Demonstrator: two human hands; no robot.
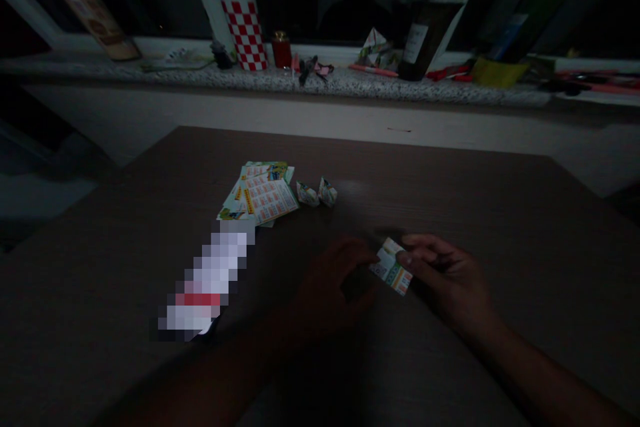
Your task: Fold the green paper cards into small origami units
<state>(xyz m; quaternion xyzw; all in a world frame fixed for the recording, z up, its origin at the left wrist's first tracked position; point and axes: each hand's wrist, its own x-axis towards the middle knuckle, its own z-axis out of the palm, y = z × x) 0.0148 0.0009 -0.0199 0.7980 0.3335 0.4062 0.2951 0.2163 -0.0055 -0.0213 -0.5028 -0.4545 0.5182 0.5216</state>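
Observation:
A small folded paper slip (389,261), printed in green, white and orange like the flyers on the table, is pinched in my right hand (457,277), the thumb lying on its upper face. My left hand (333,287) is curved at the slip's left side. Its index fingertip reaches the slip's edge while the thumb stays apart below; deep shadow makes exact contact hard to see. Beyond the hands stand two small folded paper shapes (307,193), side by side. Left of them lies a loose pile of printed paper slips (270,201).
A blurred-out lit rectangular object (207,280) lies left of my hands on the brown table (125,233). Along the windowsill (350,83) stand a red-and-white checkered bottle (245,30), a small red jar (281,50), a dark bottle (420,40), another folded paper shape (375,47) and pens.

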